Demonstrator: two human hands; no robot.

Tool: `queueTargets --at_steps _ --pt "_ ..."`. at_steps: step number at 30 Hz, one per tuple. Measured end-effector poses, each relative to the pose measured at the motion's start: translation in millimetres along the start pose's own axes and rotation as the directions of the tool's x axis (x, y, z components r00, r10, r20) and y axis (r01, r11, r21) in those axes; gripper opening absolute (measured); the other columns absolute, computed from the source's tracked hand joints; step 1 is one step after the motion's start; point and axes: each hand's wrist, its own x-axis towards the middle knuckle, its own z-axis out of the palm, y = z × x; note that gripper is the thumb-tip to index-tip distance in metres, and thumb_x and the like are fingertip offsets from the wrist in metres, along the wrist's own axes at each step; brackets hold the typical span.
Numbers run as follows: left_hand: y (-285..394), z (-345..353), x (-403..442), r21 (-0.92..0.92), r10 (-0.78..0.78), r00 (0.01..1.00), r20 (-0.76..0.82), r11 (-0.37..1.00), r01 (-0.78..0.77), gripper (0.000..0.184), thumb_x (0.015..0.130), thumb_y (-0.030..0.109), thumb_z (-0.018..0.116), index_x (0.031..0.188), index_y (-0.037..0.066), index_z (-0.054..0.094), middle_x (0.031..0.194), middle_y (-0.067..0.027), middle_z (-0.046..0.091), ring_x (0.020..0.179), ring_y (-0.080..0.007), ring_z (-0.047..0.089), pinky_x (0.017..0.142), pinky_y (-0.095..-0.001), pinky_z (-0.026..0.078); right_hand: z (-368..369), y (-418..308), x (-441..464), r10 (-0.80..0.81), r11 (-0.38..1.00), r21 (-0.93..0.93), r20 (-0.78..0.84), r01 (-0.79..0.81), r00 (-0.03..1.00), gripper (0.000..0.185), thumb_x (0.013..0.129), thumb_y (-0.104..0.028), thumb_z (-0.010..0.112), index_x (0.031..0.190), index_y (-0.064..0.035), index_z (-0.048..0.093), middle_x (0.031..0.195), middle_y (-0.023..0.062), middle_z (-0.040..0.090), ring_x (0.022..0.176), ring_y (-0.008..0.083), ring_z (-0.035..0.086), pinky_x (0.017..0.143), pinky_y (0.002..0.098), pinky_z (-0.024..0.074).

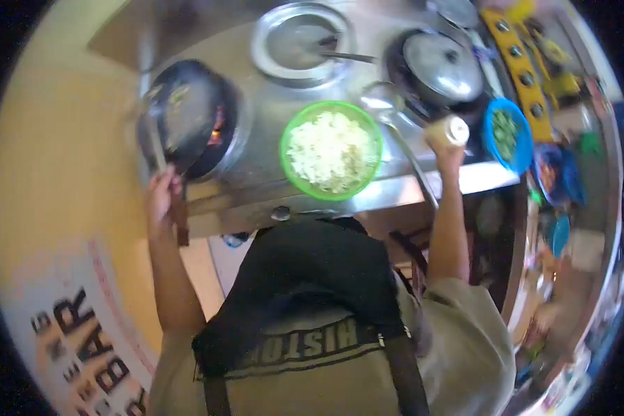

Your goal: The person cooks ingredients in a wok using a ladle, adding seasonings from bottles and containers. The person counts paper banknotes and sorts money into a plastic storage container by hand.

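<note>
My left hand (pixel 162 193) is closed around a long, thin, pale-handled utensil (pixel 157 144) at the near left of the black wok (pixel 193 128). The utensil's head is too blurred to name. Small bits of food lie in the wok, and a flame shows at its right side. Beside my left hand, a brown pan handle (pixel 180 220) points toward me. My right hand (pixel 448 156) grips a cream-coloured bottle (pixel 442 133) with a white end, held over the counter's right part. Between my hands stands a green basket (pixel 376 154) full of chopped white food.
Behind the basket, a metal-rimmed pan (pixel 262 48) holds a dark-handled utensil. A lidded pot (pixel 442 68) sits on the right burner, with a long ladle (pixel 410 156) in front. A blue bowl (pixel 523 149) of greens stands right. A yellow wall (pixel 62 152) borders the left.
</note>
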Motion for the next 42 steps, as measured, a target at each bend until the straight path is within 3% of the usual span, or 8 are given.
queueTargets --at_steps 5,11,13,19,25,28,31,42 --pt "5 44 -22 0.046 0.024 0.978 -0.208 0.999 -0.015 0.021 0.086 0.027 0.061 0.082 0.008 0.055 0.064 -0.0001 0.055 0.052 -0.0094 0.049 0.047 -0.0238 0.040 6 161 29 -0.069 0.955 -0.281 0.106 0.096 0.992 0.078 0.062 -0.021 0.082 0.125 -0.0004 0.042 0.118 0.0140 0.054 0.110 0.0265 0.051 0.095 0.0388 0.0400" --pt "-34 72 -4 0.018 0.048 0.977 -0.207 0.999 -0.045 0.024 0.086 0.027 0.061 0.081 0.004 0.055 0.063 -0.0033 0.057 0.053 -0.0117 0.055 0.050 -0.0272 0.044 31 -23 -57 0.042 0.997 0.072 -0.222 -0.026 0.974 0.057 0.076 -0.011 0.071 0.124 0.0029 0.042 0.117 0.0138 0.051 0.098 0.0197 0.052 0.086 0.0337 0.0419" --pt "-52 77 8 0.243 0.009 0.983 -0.181 0.969 0.036 0.032 0.085 0.030 0.062 0.082 -0.001 0.056 0.069 -0.0112 0.061 0.061 -0.0188 0.061 0.058 -0.0341 0.047 86 -117 -89 -0.008 0.993 0.119 0.299 -0.028 0.954 0.052 0.080 -0.010 0.065 0.126 0.0001 0.043 0.117 0.0146 0.052 0.095 0.0196 0.055 0.082 0.0301 0.0448" --pt "-92 95 50 0.031 0.200 0.976 -0.088 0.980 -0.198 0.036 0.090 0.033 0.053 0.085 -0.002 0.059 0.070 -0.0095 0.061 0.059 -0.0184 0.055 0.058 -0.0335 0.045 292 -238 -150 0.000 0.974 0.040 0.984 -0.222 0.181 0.058 0.085 -0.019 0.057 0.133 0.0028 0.033 0.125 0.0217 0.049 0.100 0.0297 0.059 0.082 0.0389 0.0485" --pt "-100 -29 -10 0.341 0.716 0.657 -0.237 0.695 -0.634 0.035 0.087 0.029 0.058 0.104 -0.002 0.054 0.088 -0.0091 0.063 0.073 -0.0184 0.060 0.069 -0.0314 0.048 308 -236 -167 -0.257 0.859 -0.107 0.756 0.500 0.603 0.046 0.082 -0.006 0.047 0.127 0.0023 0.042 0.106 0.0319 0.055 0.100 0.0425 0.055 0.083 0.0442 0.0457" --pt "-125 -68 -35 0.251 0.113 0.993 0.026 0.961 -0.116 0.044 0.082 0.025 0.062 0.114 -0.002 0.050 0.091 -0.0139 0.062 0.078 -0.0251 0.061 0.071 -0.0358 0.050 355 -251 -176 -0.227 0.768 -0.257 0.747 0.587 0.625 0.044 0.084 -0.010 0.042 0.127 -0.0016 0.040 0.094 0.0308 0.058 0.088 0.0447 0.058 0.078 0.0500 0.0463" --pt "-133 -84 -21 -0.454 -0.199 0.816 0.542 0.748 0.484 0.030 0.082 0.024 0.062 0.101 0.002 0.054 0.086 -0.0108 0.061 0.070 -0.0213 0.060 0.060 -0.0353 0.050 375 -267 -177 -0.332 0.671 -0.197 0.782 0.715 0.528 0.042 0.086 -0.013 0.037 0.128 -0.0056 0.039 0.086 0.0293 0.061 0.080 0.0434 0.060 0.071 0.0531 0.0475" --pt "-45 -63 -137 -0.527 -0.135 0.852 0.506 0.733 0.430 0.014 0.083 0.014 0.058 0.075 0.005 0.050 0.062 -0.0038 0.052 0.050 -0.0160 0.052 0.046 -0.0319 0.045 239 -340 -214 0.067 0.430 -0.459 0.875 0.777 0.480 0.038 0.085 -0.011 0.042 0.123 -0.0043 0.043 0.078 0.0253 0.062 0.072 0.0399 0.062 0.066 0.0497 0.0493"
